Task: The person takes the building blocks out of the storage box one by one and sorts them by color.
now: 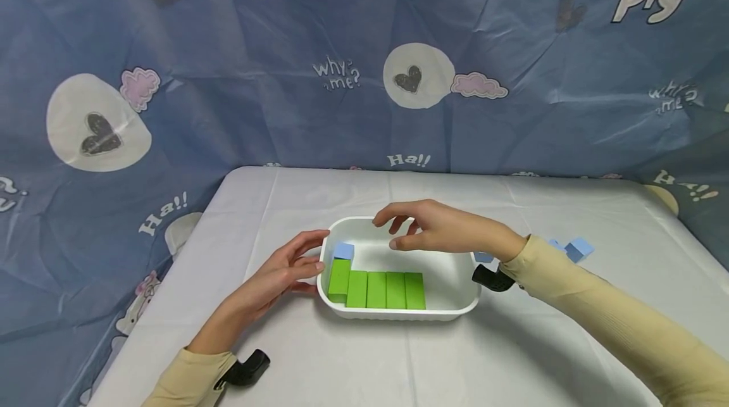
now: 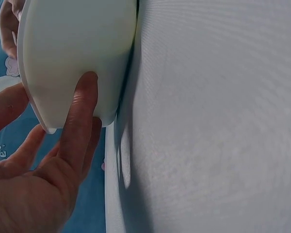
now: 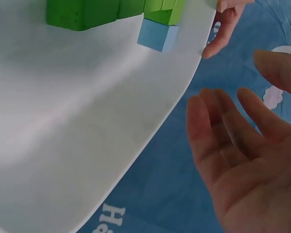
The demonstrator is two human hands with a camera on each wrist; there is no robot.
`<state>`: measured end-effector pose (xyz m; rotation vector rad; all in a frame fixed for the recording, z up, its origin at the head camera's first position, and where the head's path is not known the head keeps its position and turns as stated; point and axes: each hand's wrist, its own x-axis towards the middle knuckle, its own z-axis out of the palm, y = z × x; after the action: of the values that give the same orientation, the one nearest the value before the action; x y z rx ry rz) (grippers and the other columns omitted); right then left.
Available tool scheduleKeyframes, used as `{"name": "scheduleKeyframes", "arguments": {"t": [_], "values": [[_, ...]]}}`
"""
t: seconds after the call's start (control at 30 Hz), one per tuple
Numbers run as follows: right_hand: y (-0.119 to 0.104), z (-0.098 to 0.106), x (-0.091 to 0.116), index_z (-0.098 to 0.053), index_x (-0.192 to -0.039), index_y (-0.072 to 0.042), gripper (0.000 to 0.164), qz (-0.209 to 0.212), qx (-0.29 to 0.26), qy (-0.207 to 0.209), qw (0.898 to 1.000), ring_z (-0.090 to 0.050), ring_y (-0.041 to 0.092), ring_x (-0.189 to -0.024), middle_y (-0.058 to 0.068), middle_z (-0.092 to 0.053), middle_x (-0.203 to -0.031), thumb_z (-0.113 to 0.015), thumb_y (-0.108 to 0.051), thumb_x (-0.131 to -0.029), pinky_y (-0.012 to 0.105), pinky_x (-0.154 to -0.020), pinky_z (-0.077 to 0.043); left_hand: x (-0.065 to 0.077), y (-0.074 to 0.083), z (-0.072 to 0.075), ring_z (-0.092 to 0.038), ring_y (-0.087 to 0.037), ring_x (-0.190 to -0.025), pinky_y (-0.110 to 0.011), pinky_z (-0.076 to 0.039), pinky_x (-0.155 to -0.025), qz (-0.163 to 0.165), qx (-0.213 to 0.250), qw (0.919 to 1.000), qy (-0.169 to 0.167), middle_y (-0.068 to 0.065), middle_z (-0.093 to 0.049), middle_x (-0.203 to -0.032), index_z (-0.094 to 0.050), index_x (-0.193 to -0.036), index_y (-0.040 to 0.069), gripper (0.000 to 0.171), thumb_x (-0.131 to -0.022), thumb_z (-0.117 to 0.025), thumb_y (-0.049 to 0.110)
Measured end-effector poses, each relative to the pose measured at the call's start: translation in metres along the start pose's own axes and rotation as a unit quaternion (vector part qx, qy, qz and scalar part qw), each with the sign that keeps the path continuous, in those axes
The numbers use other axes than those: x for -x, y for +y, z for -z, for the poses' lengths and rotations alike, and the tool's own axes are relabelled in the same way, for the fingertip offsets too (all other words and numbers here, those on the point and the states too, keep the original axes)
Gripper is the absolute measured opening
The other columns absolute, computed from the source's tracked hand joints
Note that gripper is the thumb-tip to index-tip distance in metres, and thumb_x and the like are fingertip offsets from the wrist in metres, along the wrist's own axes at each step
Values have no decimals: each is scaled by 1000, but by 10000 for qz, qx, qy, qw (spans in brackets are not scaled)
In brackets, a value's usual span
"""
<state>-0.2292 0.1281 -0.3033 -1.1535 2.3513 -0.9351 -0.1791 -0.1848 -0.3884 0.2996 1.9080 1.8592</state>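
Observation:
A white oval-cornered tub [image 1: 455,293] stands on the table. Inside it, along the near side, several green blocks [image 1: 376,290] stand in a row, with one blue block [image 1: 343,250] behind the leftmost. My left hand [image 1: 279,277] rests against the tub's left end, straight fingers touching its outer wall and rim, as the left wrist view also shows with the fingers [image 2: 82,111] on the wall. Over the tub's far side hovers my right hand [image 1: 435,226], its fingers loosely bent with nothing between them. In the right wrist view that hand [image 3: 252,160] appears beside the tub's rim.
To the right of the tub, blue blocks [image 1: 579,249] lie on the white tablecloth [image 1: 342,369], one of them partly behind my right wrist [image 1: 509,245]. A blue printed curtain [image 1: 319,122] hangs behind the table.

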Motion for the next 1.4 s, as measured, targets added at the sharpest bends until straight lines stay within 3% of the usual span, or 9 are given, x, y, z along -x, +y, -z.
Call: {"name": "scheduleKeyframes", "arguments": {"t": [0.3,0.6,0.87,1.03,1.27,1.4], "values": [[6,-10,-22,-56,-134,-9,42,95,-64,-260,9996,-59,24,-114,5,-59,-131,-67,-17,-95,28,-88,-50,-1,0,0,-49,-28,-128,-45,-51,-85,39,-49,10000,46,-2,-38,-151,-40,-147,24,57,-96,-63,13],[22,-25,-42,-56,-135,-7,42,278,-213,-388,9986,-58,25,-115,8,-58,-133,-66,-11,-94,33,-90,-50,-1,0,-1,-49,-28,-129,-45,-52,-84,91,-64,9999,100,-2,-38,-151,-41,-146,24,57,-95,-64,12],[34,-39,-53,-56,-134,-7,40,238,-247,-445,9984,-59,19,-115,4,-58,-133,-65,-8,-95,30,-91,-49,-1,-1,0,-51,-28,-127,-45,-52,-84,77,-18,9999,89,-2,-39,-150,-42,-146,24,57,-95,-64,13],[36,-47,-57,-53,-137,-10,43,362,-359,-574,9970,-58,18,-118,2,-56,-136,-64,-9,-96,30,-92,-49,-1,-2,0,-52,-28,-126,-45,-52,-84,90,11,9999,122,-3,-39,-150,-41,-146,24,58,-95,-65,13],[36,-51,-57,-50,-142,-20,47,680,-91,-641,9956,-57,13,-112,-3,-52,-139,-61,-10,-98,29,-88,-50,-1,-1,-1,-52,-28,-125,-45,-53,-83,59,11,9999,105,-4,-37,-152,-40,-147,23,58,-96,-64,13],[36,-52,-58,-48,-145,-18,50,848,32,-769,9934,-59,13,-107,-3,-52,-140,-59,-7,-98,28,-88,-49,-1,-1,-1,-53,-29,-124,-45,-53,-83,17,16,9999,99,-4,-38,-151,-40,-147,23,58,-96,-64,13]]}}
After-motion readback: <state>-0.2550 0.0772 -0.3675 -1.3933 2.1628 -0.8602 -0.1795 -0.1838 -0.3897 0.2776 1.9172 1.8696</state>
